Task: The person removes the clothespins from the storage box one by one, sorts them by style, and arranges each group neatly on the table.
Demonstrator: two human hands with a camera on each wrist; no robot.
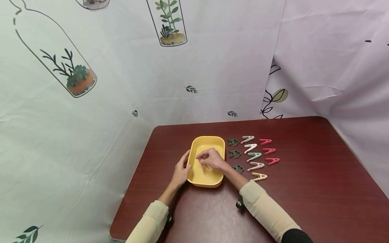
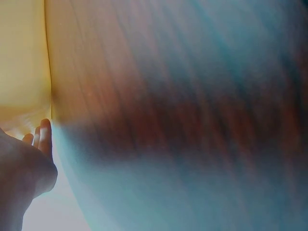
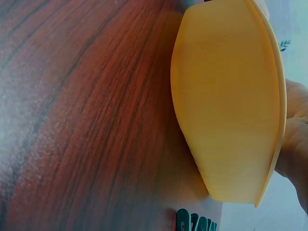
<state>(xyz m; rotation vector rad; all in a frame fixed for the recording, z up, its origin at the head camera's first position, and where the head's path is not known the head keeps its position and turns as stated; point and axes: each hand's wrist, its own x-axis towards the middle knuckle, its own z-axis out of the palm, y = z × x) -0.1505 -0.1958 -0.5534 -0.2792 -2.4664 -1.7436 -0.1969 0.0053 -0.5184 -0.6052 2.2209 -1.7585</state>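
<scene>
A yellow plastic tub stands on the table. My left hand holds its left side, thumb over the rim and fingers along the outer wall. In the left wrist view, the left hand's fingers lie against the yellow wall. My right hand reaches inside the tub, with thumb and fingertips together on a small reddish thing, mostly hidden, its kind unclear. In the right wrist view, the tub's outer wall hides the right fingers, and part of the hand shows beyond the rim.
Right of the tub lie three dark green clips in a column. Beyond them are white, mint, pale pink and yellow clothespins, then three red clothespins. A patterned cloth hangs behind the dark red table.
</scene>
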